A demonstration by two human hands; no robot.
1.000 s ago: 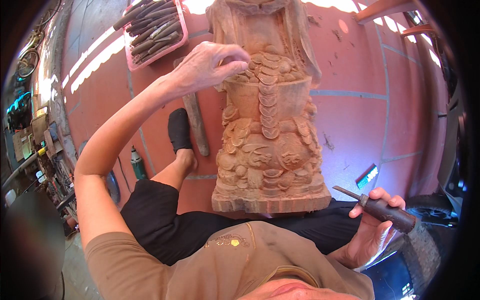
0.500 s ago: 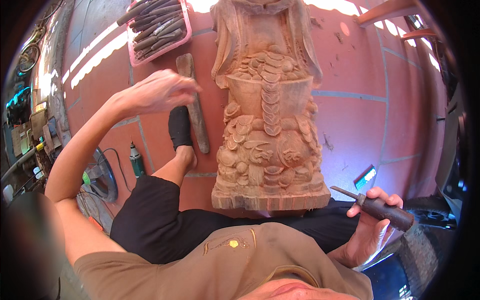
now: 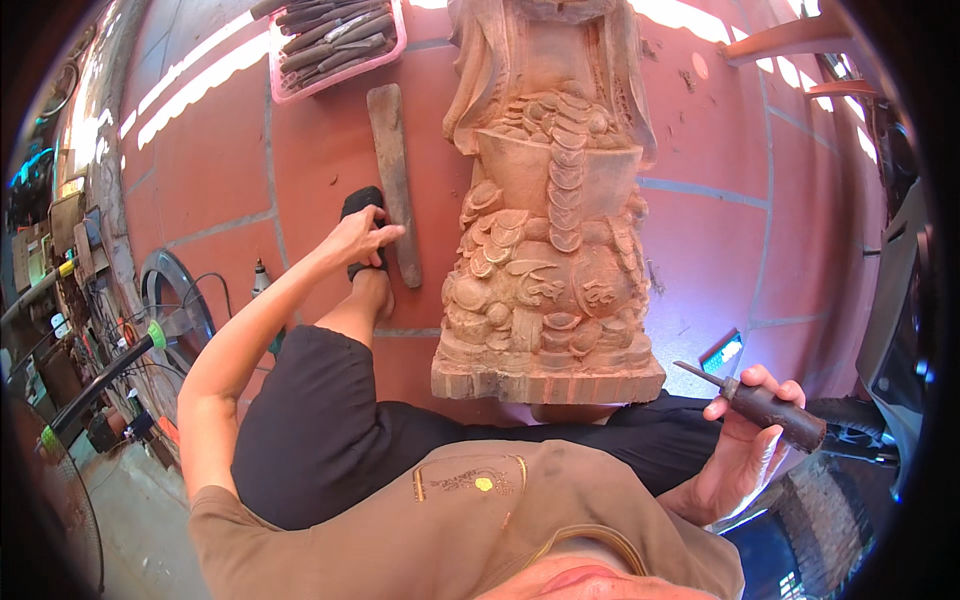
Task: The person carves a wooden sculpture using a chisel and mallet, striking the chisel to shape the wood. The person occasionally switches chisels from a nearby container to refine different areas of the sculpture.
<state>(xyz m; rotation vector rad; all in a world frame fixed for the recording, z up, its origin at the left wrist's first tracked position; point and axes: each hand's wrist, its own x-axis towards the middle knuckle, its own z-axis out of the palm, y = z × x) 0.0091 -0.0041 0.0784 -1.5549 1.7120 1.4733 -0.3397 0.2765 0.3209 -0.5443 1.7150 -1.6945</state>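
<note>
A tall carved wooden statue (image 3: 550,210) with stacked coins and ingots stands on the red tiled floor in front of me. My left hand (image 3: 362,235) reaches down to the left of it, fingers touching a long wooden mallet (image 3: 393,175) that lies on the floor beside my black-socked foot (image 3: 362,205). My right hand (image 3: 745,440) is low at the right, closed around a dark-handled carving chisel (image 3: 765,408) whose blade points left toward the statue's base.
A pink tray (image 3: 335,40) with several dark-handled carving tools sits at the top left. A fan and cables stand at the left edge. A small flat device (image 3: 722,352) lies on the tiles right of the statue. Wooden stools are at the top right.
My left hand left the statue's upper carving and dropped down and left to the mallet on the floor. My right hand stayed put with the chisel.
</note>
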